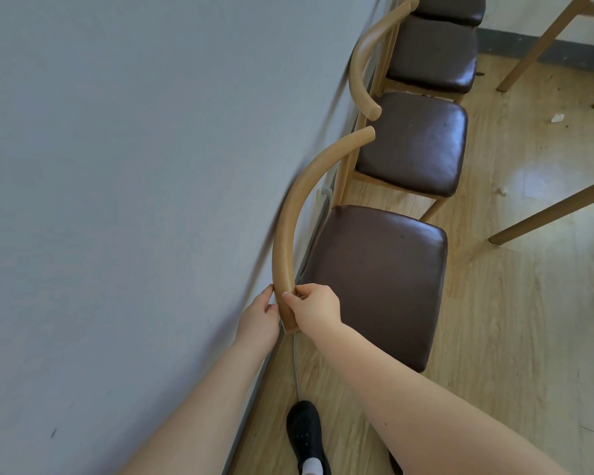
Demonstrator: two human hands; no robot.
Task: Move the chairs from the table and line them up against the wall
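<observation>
Both hands pinch the near end of the nearest chair's curved backrest (290, 234): left hand (259, 320) on its wall side, right hand (318, 311) on the seat side, fingers closed around the wood. That chair (378, 279) stands against the wall (134, 166); three more chairs (414, 142) line up toward 12 o'clock. Table legs (546, 214) stand at 2 o'clock.

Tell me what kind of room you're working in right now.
Probably a dining or meeting room: a row of matching cushioned chairs along a plain wall, wooden table legs on a wood-look floor.
</observation>
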